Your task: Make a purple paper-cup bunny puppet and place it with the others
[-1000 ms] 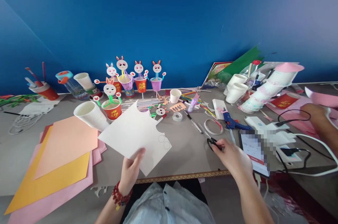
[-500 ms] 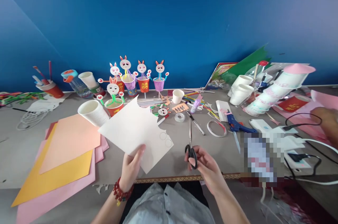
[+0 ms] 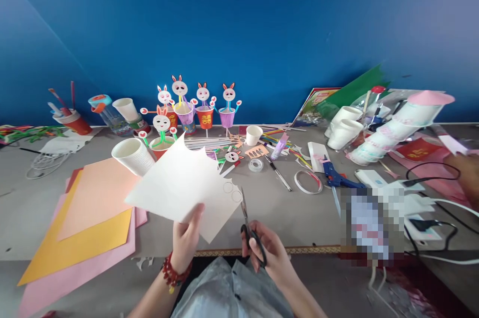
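Gripping black-handled scissors [image 3: 245, 209], the right hand [image 3: 272, 253] sits at lower centre, fingers curled about the handles; the left hand [image 3: 186, 238], lower left of centre, is clamped, thumb uppermost, on the white paper sheet [image 3: 168, 183]; the sheet spans mid-frame, drawn circles [image 3: 228, 187] at its right corner, blades just beside; apparent step: lining up a cut; the next move likely calls for blades set on an outline, sheet steady; farther, rabbit-topped paper cups [image 3: 204, 117] stand before the blue wall [image 3: 239, 18].

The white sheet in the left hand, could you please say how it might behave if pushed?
The white sheet is probably fairly stiff, showing little sag though only the left hand holds it. It looks thin, so likely light. Its scalloped edge might bend easily.
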Available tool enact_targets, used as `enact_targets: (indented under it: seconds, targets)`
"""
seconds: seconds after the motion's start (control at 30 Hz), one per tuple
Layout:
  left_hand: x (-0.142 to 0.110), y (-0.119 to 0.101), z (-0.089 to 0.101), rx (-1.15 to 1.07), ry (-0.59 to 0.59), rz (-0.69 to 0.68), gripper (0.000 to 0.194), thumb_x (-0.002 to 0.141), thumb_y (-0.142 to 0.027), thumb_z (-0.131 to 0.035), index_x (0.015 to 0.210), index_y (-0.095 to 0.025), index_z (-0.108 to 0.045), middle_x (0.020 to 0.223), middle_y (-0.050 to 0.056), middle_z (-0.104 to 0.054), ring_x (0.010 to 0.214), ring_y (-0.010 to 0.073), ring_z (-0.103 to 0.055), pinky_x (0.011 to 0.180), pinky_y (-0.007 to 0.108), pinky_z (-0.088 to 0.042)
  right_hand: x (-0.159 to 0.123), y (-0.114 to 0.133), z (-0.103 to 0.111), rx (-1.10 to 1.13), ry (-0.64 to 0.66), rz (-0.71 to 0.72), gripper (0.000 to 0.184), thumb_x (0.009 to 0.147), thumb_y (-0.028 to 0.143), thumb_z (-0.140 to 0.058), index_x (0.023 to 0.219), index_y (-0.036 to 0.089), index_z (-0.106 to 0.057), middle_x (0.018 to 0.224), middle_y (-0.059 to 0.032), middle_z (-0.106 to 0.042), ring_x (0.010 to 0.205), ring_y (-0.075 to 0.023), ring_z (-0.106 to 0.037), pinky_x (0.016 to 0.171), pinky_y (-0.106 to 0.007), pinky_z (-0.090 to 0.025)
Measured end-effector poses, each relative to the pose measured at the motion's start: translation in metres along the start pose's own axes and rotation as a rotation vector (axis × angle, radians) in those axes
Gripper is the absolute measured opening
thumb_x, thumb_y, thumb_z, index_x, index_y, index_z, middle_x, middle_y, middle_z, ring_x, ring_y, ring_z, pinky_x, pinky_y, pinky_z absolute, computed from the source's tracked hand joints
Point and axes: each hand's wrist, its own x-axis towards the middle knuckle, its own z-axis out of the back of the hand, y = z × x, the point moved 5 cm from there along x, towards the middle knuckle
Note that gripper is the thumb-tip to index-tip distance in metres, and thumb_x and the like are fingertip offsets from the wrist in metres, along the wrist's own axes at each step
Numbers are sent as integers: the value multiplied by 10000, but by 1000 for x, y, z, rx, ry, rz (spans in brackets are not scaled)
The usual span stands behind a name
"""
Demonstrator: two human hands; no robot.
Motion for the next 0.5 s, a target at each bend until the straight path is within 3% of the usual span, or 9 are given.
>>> enact_targets:
  seconds: [0.27,0.5]
  targets:
    - [-10,0,-1,-48,3,-1,280,763,-407,-746,916,-177,-790,993,83,-793,961,284,-741,818,310,-632,6,1,-5,75,9,22,526,786,679,-677,837,182,-513,596,30,-607,332,-19,-368,355,-161,-289]
    - [-15,0,0,-48,-32,28,282,735,-408,-777,884,-169,-793,979,92,-793,955,302,-738,821,336,-630,4,3,-6,69,-5,14,524,776,683,-683,839,189,-520,607,31,-607,337,-33,-373,363,-181,-310]
